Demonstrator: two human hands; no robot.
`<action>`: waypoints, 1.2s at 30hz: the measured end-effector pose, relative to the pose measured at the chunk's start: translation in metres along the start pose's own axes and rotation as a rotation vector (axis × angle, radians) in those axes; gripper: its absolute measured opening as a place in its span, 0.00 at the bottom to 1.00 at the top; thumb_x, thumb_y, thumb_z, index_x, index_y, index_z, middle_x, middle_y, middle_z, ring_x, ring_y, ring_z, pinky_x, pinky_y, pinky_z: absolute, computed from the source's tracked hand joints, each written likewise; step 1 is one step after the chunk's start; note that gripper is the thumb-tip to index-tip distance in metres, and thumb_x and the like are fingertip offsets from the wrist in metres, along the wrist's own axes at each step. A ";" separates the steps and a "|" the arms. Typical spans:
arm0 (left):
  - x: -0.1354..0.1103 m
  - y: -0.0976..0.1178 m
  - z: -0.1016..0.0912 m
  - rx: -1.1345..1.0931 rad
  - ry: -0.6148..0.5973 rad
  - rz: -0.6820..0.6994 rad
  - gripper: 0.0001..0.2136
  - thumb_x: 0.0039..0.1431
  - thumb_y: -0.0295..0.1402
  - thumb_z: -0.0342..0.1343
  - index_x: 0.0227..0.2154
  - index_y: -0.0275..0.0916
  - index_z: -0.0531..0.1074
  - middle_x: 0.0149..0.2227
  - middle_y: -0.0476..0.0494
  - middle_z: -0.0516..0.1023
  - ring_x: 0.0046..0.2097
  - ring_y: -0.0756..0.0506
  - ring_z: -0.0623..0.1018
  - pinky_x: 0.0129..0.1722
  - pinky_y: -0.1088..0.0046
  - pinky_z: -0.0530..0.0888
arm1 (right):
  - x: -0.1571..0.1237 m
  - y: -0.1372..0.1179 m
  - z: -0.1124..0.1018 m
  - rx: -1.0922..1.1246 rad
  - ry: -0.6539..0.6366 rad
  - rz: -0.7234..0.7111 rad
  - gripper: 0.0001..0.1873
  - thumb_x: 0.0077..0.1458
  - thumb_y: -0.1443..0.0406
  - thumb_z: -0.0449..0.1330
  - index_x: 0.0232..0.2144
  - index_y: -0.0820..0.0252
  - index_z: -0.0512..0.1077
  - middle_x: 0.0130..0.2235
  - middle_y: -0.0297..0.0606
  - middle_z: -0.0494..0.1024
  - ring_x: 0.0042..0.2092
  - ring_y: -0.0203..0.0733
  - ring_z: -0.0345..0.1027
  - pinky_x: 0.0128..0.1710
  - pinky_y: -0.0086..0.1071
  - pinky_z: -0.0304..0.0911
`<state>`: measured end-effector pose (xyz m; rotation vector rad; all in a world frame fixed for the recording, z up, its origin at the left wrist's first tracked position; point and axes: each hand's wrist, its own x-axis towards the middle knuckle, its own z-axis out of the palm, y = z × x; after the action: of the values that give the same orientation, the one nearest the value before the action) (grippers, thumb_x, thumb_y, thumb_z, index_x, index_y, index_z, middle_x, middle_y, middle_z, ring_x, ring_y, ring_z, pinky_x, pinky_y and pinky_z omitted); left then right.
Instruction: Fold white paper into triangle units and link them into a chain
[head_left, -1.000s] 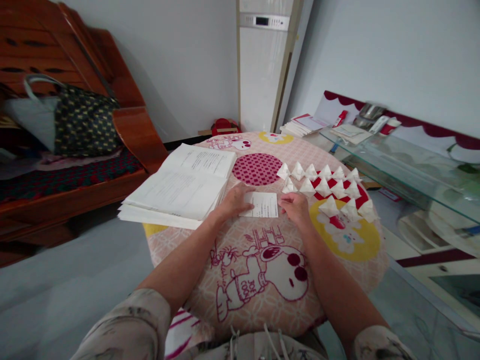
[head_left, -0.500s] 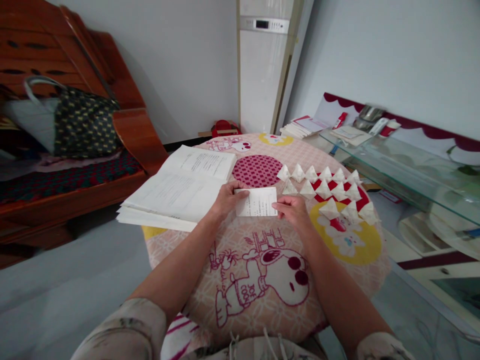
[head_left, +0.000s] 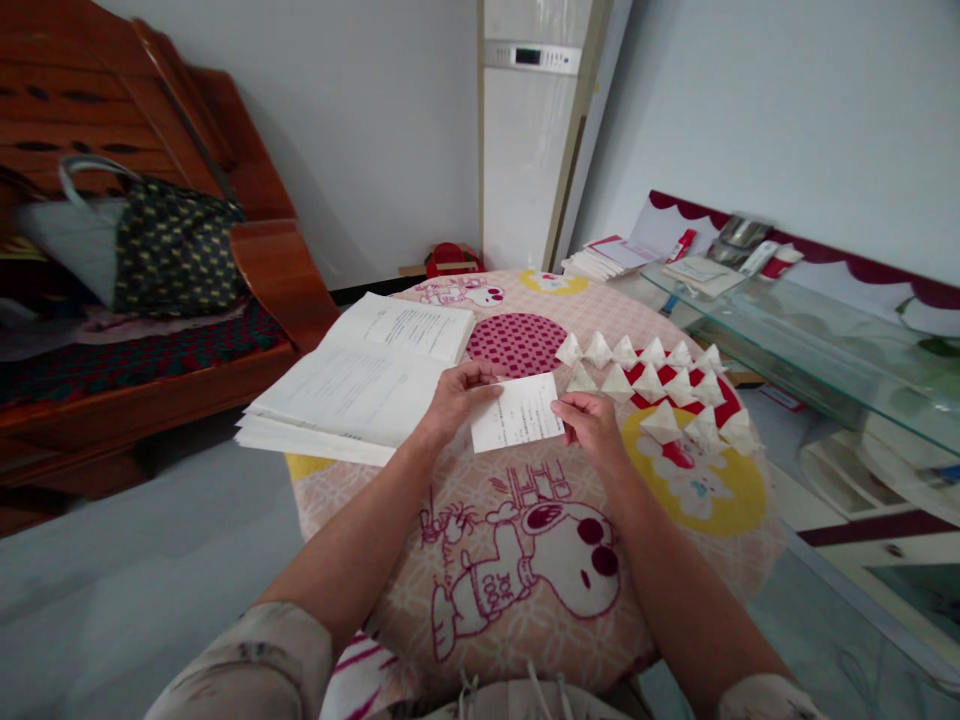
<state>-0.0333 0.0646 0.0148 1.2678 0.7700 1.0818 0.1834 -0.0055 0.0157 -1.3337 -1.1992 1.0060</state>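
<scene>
A small white sheet of printed paper (head_left: 519, 412) is held between my hands above the round table, tilted with its right side higher. My left hand (head_left: 459, 398) pinches its upper left edge, thumb on top. At its right edge, my right hand (head_left: 589, 422) grips the paper between thumb and curled fingers. Left of my hands lies an open book (head_left: 360, 375) with printed pages. Several folded white paper pyramids (head_left: 649, 382) stand in rows to the right of my right hand.
The round table (head_left: 517, 640) wears a pink cartoon-patterned cloth. At the right stands a glass shelf (head_left: 817, 335) with a red-and-white cup (head_left: 780, 262). A stack of papers (head_left: 611, 256) sits at the back. To the left is a wooden sofa (head_left: 277, 270) with a patterned bag (head_left: 176, 245).
The paper has turned, its right side now higher and its lower left corner nearer me. Both hands keep their hold. The view has shifted slightly.
</scene>
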 end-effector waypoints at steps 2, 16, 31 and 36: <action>-0.003 0.004 0.000 0.024 -0.056 -0.058 0.17 0.47 0.38 0.69 0.39 0.34 0.80 0.31 0.44 0.81 0.28 0.50 0.76 0.26 0.76 0.70 | -0.001 -0.002 -0.003 -0.023 -0.071 0.001 0.16 0.46 0.53 0.64 0.20 0.59 0.70 0.18 0.28 0.67 0.18 0.31 0.56 0.16 0.26 0.52; -0.011 0.013 0.017 0.211 -0.239 -0.064 0.11 0.54 0.39 0.64 0.28 0.34 0.78 0.26 0.46 0.79 0.24 0.52 0.73 0.22 0.79 0.65 | -0.007 -0.001 0.012 -0.054 0.019 -0.236 0.16 0.49 0.57 0.64 0.39 0.58 0.78 0.36 0.39 0.83 0.35 0.42 0.75 0.35 0.35 0.71; -0.015 0.008 0.026 0.274 -0.202 0.019 0.12 0.53 0.39 0.64 0.30 0.34 0.78 0.27 0.45 0.79 0.26 0.51 0.75 0.23 0.78 0.66 | -0.012 -0.009 0.013 -0.106 0.152 -0.241 0.09 0.48 0.58 0.65 0.28 0.57 0.77 0.27 0.35 0.78 0.29 0.40 0.70 0.29 0.32 0.66; -0.018 0.010 0.028 0.229 -0.278 -0.016 0.15 0.55 0.44 0.64 0.31 0.34 0.78 0.26 0.46 0.77 0.24 0.52 0.72 0.22 0.78 0.63 | -0.011 -0.008 0.009 -0.009 0.110 -0.134 0.08 0.45 0.59 0.67 0.25 0.58 0.76 0.25 0.33 0.76 0.27 0.38 0.67 0.26 0.31 0.64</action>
<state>-0.0154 0.0376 0.0279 1.5649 0.7029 0.7978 0.1719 -0.0150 0.0223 -1.2813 -1.1945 0.8221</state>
